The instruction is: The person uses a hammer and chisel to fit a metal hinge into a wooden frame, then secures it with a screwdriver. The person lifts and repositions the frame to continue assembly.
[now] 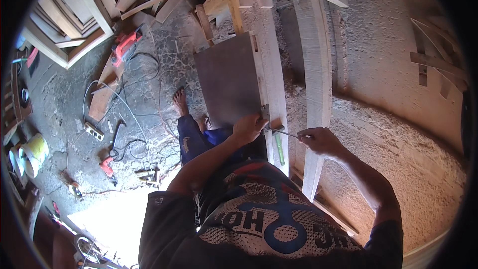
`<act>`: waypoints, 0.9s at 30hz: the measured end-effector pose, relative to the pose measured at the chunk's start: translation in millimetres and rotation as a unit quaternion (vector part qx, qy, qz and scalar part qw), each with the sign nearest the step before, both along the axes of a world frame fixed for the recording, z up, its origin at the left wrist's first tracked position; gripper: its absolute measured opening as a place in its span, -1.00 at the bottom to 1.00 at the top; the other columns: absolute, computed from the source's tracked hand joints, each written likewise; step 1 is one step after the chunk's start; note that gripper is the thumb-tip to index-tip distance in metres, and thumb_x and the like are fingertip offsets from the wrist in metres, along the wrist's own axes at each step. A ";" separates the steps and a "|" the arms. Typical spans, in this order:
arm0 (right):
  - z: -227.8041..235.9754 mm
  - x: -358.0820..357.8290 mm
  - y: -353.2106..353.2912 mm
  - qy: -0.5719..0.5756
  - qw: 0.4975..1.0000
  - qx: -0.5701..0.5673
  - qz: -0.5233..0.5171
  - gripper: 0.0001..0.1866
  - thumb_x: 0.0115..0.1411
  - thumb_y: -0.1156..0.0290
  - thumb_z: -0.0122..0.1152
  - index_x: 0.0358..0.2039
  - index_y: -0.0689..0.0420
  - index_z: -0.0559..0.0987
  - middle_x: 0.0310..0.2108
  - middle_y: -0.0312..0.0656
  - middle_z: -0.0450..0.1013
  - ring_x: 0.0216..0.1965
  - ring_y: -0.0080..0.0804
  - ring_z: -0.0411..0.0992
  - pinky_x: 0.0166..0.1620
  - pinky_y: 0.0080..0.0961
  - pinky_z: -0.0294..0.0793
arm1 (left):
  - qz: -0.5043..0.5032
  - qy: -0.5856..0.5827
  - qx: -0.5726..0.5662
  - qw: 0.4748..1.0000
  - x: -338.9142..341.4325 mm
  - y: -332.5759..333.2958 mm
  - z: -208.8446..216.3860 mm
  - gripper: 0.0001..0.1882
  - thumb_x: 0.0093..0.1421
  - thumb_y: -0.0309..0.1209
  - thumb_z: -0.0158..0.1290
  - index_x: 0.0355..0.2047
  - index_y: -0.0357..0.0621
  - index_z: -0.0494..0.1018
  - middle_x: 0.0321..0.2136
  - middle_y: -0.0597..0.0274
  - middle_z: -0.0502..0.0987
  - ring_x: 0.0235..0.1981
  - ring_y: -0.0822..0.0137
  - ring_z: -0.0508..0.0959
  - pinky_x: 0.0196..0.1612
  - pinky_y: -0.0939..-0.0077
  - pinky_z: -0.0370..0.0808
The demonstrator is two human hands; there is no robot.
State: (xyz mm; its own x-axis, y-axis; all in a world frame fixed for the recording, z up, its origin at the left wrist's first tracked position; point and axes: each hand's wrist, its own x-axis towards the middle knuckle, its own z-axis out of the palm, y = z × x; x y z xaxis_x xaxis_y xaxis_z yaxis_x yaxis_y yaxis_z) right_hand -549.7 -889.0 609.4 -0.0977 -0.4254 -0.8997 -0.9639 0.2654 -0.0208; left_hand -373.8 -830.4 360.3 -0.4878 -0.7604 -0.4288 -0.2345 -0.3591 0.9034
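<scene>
My right hand point(318, 141) is wrapped round the handle end of a screwdriver point(285, 133), its thin metal shaft pointing left. The handle is mostly hidden in my fist. At the other end of the shaft, my left hand point(247, 129) is closed, fingertips pinched by the edge of a brown wooden panel point(226, 77). What those fingers hold is too small to make out. Just above them, a small metal plate resembling a hinge point(265, 111) sits on the panel's edge. Close to the screwdriver lies a green-handled tool point(279, 149) on a pale timber beam point(277, 94).
Another long pale board point(317, 84) runs along the right, near a rough wall. To the left on the floor are a red power tool point(125, 47), a red drill point(107, 167), cables, a power strip point(93, 131) and a bucket point(34, 154). Wooden frames point(69, 17) stand far left.
</scene>
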 end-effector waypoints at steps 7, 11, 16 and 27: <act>35.1 29.1 -2.1 0.059 0.997 -0.041 0.038 -0.65 0.36 0.22 0.09 0.06 0.10 0.57 -0.26 -0.04 0.62 -0.21 -0.20 0.61 -0.15 -0.25 0.56 | -0.044 -0.052 -0.056 0.996 3.5 -27.8 -5.0 -0.49 0.25 0.08 0.10 -0.39 -0.20 0.61 -0.45 -0.10 0.63 -0.36 -0.09 0.67 -0.26 0.03 0.55; 49.2 38.7 8.5 0.036 0.953 -0.234 0.189 -0.70 0.32 0.32 0.07 0.03 0.01 0.55 -0.27 -0.03 0.59 -0.25 -0.06 0.60 -0.17 -0.15 0.60 | -0.080 0.072 0.124 0.986 23.5 -42.6 21.6 -0.49 0.35 0.02 0.07 -0.45 -0.22 0.56 -0.58 0.07 0.58 -0.51 0.24 0.63 -0.44 0.25 0.50; 42.6 40.8 22.3 0.035 0.950 -0.221 0.215 -0.67 0.28 0.33 0.11 0.06 -0.14 0.54 -0.28 -0.09 0.56 -0.33 -0.08 0.60 -0.27 -0.18 0.62 | 0.052 0.441 0.476 0.759 -5.5 -28.7 47.2 -0.63 0.41 -0.09 0.06 -0.32 -0.15 0.54 -0.52 0.28 0.55 -0.55 0.44 0.53 -0.46 0.52 0.49; 31.5 32.5 26.8 0.018 0.930 -0.250 0.270 -0.59 0.23 0.32 0.22 0.12 -0.15 0.51 -0.31 -0.20 0.51 -0.35 -0.20 0.59 -0.36 -0.26 0.64 | 0.142 0.534 0.516 0.654 -48.8 -5.2 18.2 -0.71 0.42 -0.18 0.06 -0.22 -0.17 0.48 -0.43 0.27 0.56 -0.43 0.44 0.53 -0.32 0.54 0.52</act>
State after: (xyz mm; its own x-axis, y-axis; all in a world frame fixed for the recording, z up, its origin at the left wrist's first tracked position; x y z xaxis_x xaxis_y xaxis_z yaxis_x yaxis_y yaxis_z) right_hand -517.2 -862.1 641.0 0.2248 -0.7849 -0.5774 -0.9564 -0.2912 0.0235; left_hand -422.7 -835.6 378.5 -0.8302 -0.4596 -0.3154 0.5416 -0.7991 -0.2612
